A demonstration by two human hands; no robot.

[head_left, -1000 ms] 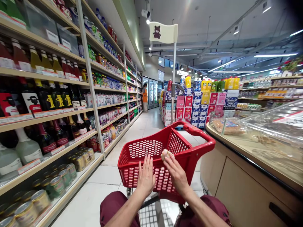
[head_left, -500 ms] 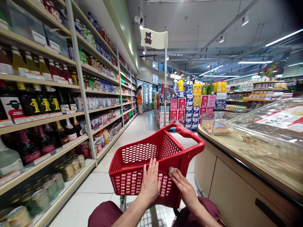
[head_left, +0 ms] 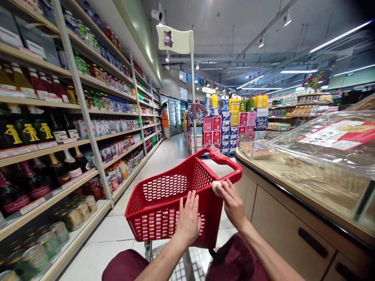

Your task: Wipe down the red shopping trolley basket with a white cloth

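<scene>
A red plastic shopping cart (head_left: 164, 187) with a perforated basket stands right in front of my knees. My left hand (head_left: 189, 218) lies flat against its near side wall, fingers stretched out and holding nothing. Pinched in the fingers of my right hand (head_left: 233, 201) is a small whitish cloth (head_left: 216, 188), pressed on the cart's upper side near the rim, just below the handle (head_left: 224, 160). Most of the cloth is hidden by those fingers. A pole with a cream flag (head_left: 175, 39) bearing a bear picture rises from the cart.
Shelves of bottles and cans (head_left: 84, 156) line the left side. A counter (head_left: 281, 218) with clear plastic covers (head_left: 328, 132) stands close on the right. Stacked drink boxes (head_left: 216, 125) are ahead. A person in an orange vest (head_left: 165, 119) stands down the aisle.
My right hand has moved up the cart's side with the cloth, from beside the perforations to the upper rim. The left hand stays flat on the wall. The view has turned slightly right.
</scene>
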